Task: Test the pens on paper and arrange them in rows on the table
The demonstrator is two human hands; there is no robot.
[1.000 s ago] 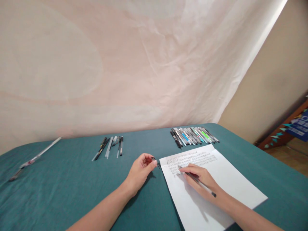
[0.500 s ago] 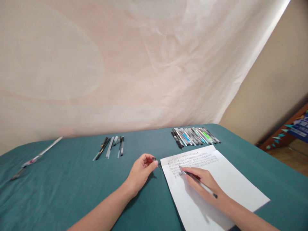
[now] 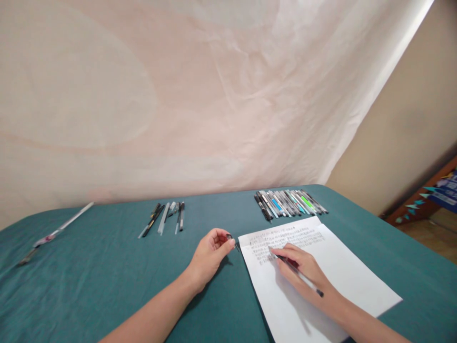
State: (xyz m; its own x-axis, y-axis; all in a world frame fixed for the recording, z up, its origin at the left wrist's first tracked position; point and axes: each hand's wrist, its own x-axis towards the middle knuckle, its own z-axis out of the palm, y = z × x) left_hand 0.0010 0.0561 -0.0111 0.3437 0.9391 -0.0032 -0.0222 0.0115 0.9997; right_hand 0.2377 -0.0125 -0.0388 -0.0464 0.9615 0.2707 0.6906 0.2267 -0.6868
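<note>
In my right hand (image 3: 303, 274) is a slim pen (image 3: 298, 271) with a clear barrel and black ends, held slanted in a writing grip. Its tip is at the handwriting on a white sheet of paper (image 3: 342, 276), and the hand rests on the sheet. Several rows of small dark characters cover the upper left of the paper. Just off the paper's left edge, my left hand (image 3: 213, 255) is closed, pinching a small black pen cap (image 3: 230, 237) between thumb and fingers. Part of the cap is hidden by the fingers.
A row of many pens (image 3: 289, 204) lies behind the paper. Farther left sits a smaller group of pens and refills (image 3: 164, 216). A long white stick-like thing (image 3: 67, 222) lies at the far left of the green tablecloth (image 3: 117, 276). A pale curtain hangs behind.
My right hand and the pen have shifted very slightly to the right over the writing. The left hand stays in place with the cap.
</note>
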